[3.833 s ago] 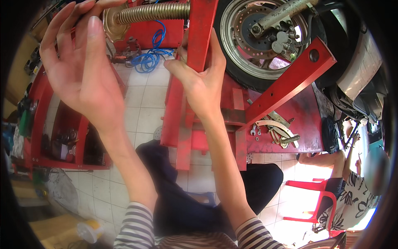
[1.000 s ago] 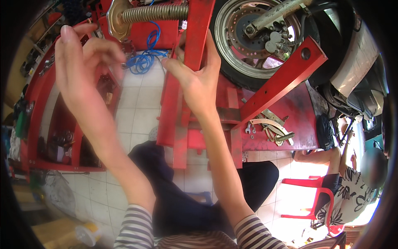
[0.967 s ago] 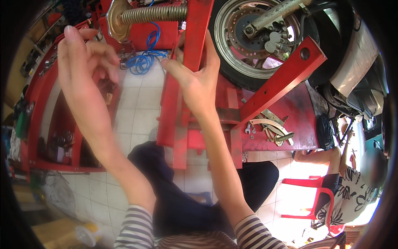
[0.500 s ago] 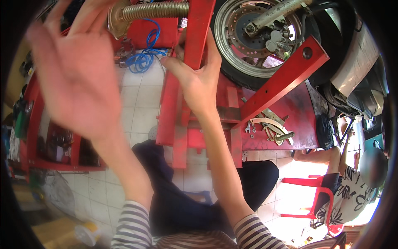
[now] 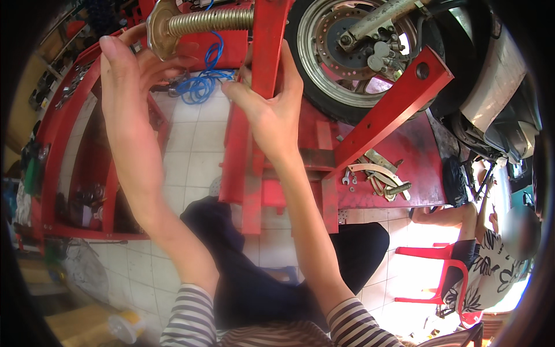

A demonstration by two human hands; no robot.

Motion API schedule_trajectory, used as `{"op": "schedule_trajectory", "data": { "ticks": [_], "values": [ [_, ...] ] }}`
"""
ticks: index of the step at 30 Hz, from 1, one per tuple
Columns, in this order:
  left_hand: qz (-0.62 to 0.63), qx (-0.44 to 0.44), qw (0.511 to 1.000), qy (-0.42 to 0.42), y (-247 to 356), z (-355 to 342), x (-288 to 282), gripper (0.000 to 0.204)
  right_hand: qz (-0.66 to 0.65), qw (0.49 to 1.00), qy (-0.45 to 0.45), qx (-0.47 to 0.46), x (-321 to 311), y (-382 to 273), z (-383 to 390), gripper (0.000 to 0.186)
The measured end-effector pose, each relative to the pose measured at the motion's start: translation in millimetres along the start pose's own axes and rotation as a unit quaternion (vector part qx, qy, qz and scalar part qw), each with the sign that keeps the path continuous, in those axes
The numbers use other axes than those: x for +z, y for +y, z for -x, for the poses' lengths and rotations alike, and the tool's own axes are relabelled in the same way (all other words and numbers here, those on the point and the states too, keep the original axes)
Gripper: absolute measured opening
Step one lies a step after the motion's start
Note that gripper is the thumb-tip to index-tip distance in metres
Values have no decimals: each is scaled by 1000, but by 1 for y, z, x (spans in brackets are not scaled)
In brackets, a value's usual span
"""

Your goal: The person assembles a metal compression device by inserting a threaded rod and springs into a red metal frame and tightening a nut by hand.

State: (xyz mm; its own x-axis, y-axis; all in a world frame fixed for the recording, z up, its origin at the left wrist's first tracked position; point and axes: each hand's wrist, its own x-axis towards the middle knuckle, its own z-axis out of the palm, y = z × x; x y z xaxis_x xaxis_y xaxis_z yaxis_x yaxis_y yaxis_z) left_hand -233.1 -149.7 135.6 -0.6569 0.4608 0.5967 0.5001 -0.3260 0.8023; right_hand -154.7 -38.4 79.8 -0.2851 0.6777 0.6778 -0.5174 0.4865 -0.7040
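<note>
Right fingers wrap red post; left fingers wide, metal wheel beside them: likely heavy, stiff; we'd grip its rim.

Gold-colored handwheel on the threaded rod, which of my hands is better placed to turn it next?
Probably your left hand: it is open right beside the handwheel, though contact is unclear. Your right hand is wrapped around the red upright, farther from the wheel.
</note>
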Motion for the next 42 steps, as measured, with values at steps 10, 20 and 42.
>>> {"op": "schedule_trajectory", "data": {
  "ticks": [10, 20, 42],
  "values": [
    [390, 164, 901, -99, -3, -22, -18, 57, 8, 1000, -8, 2, 1, 2, 0, 41],
    [78, 31, 996, 23, -3, -4, -3, 63, 12, 1000, -7, 1, 0, 4, 0, 41],
    [222, 108, 968, -40, 0, -14, 11, 65, 2, 1000, 12, 5, 5, -2, 1, 42]
  ]
}}
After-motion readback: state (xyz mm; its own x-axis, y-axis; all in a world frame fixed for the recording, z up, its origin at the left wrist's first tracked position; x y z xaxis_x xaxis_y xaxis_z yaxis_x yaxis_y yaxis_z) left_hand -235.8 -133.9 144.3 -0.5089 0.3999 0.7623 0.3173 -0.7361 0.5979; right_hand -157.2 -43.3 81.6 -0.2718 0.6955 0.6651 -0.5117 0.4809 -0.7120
